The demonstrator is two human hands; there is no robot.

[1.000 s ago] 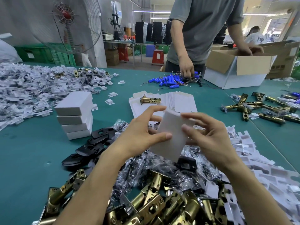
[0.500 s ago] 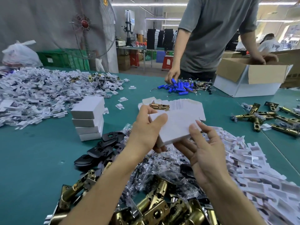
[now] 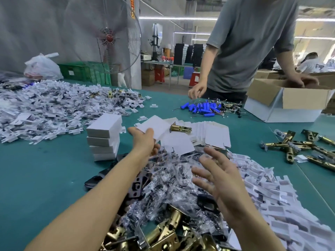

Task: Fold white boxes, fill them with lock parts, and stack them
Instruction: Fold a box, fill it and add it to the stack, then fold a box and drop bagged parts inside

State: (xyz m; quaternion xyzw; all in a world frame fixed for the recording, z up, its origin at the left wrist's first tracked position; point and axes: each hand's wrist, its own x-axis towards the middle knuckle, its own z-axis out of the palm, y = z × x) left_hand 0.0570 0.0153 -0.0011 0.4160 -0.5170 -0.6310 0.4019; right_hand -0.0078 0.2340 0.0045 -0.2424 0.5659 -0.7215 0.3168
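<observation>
My left hand (image 3: 145,142) grips a closed white box (image 3: 154,127) and holds it out above the table, just right of a stack of several white boxes (image 3: 104,138). My right hand (image 3: 217,180) hovers with fingers spread above a heap of clear bags of small dark parts (image 3: 168,182), holding nothing. Brass latch bolts (image 3: 166,230) lie piled at the near edge. Flat white box blanks (image 3: 208,136) are fanned out ahead, with one brass latch (image 3: 180,128) lying on them. Black plates (image 3: 137,185) lie beside my left forearm.
White card inserts (image 3: 272,192) are heaped at right and a larger heap (image 3: 45,109) at left. More brass latches (image 3: 299,147) lie far right. A person in a grey shirt (image 3: 244,51) stands across the table by blue cylinders (image 3: 203,107) and an open carton (image 3: 290,100).
My right hand has let go of the white box and dropped back over the bags. My left hand has carried the box forward and left, toward the stack.
</observation>
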